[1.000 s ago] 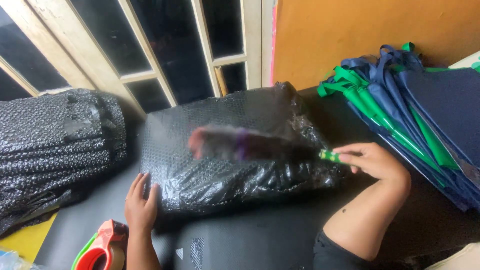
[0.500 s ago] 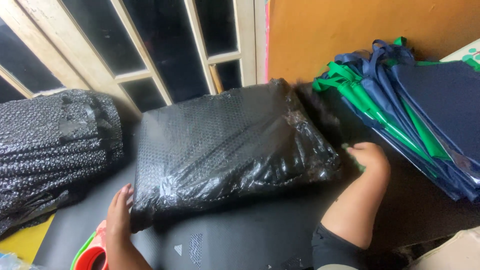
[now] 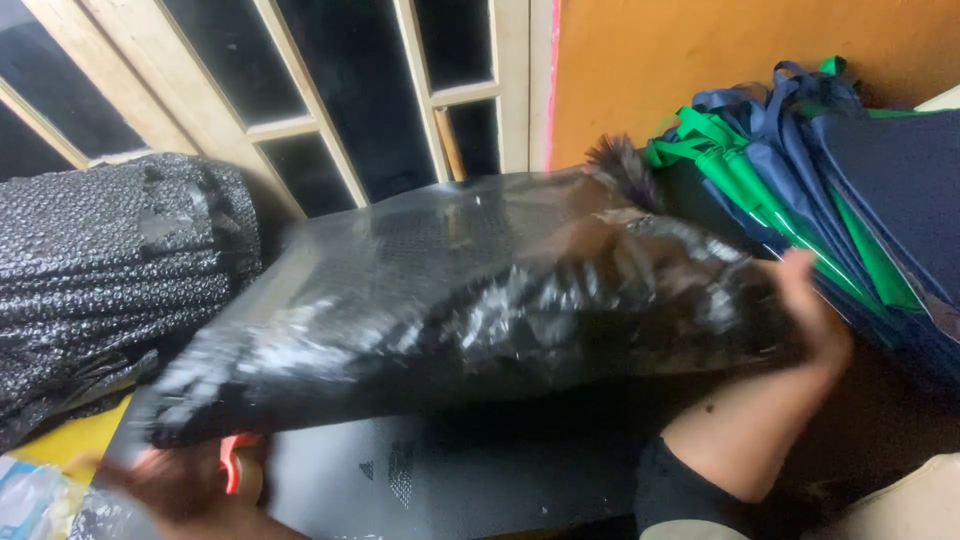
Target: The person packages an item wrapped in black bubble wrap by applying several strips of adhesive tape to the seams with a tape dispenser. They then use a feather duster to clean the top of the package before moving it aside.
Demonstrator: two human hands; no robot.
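A: Biggest thing first?
B: Black plastic-wrapped bundle [image 3: 470, 310], glossy, crinkled, soft pillow shape, lifted tilted above the dark bench [image 3: 480, 470]. Long axis runs left-right, low at left.
A: Hands?
B: Right hand [image 3: 815, 315] at the right end, grip pressed on the wrap. Left hand [image 3: 175, 485] under the low left corner, blurred; grip can't tell.
A: Around it?
B: Stacked black bubble-textured packs [image 3: 100, 270] left, green and navy fabric bags [image 3: 850, 170] right, tape dispenser [image 3: 240, 470] near left hand.

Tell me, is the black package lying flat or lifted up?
Lifted and tilted: both hands, right hand and left hand, hold the black package above the table.
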